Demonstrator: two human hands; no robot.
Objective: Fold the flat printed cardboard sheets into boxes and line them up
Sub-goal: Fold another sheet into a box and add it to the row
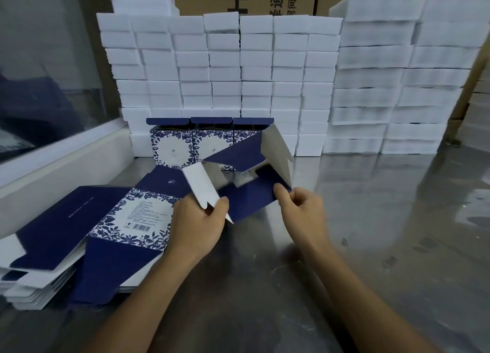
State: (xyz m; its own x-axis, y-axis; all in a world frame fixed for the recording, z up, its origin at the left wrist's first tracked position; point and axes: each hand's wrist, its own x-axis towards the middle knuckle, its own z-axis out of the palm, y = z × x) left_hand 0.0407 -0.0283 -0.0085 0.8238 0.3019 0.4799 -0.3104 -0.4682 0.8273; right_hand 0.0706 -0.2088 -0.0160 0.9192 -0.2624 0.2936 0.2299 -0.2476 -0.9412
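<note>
I hold a partly opened blue and white cardboard box [246,167] above the steel table, its flaps spread and its silver inside showing. My left hand [201,220] grips a white flap at the near left corner. My right hand [299,207] pinches the dark blue panel at the near right. A stack of flat printed sheets [87,241] lies on the left of the table, the top one showing a floral panel with a barcode. Three folded boxes [193,146] stand in a row at the back, their top flaps up.
White foam blocks [225,69] are stacked high in a wall behind the folded boxes, with taller stacks [397,74] at the right. Brown cartons stand behind them. A white ledge [61,164] runs along the left. The steel table [371,220] is bare at the right.
</note>
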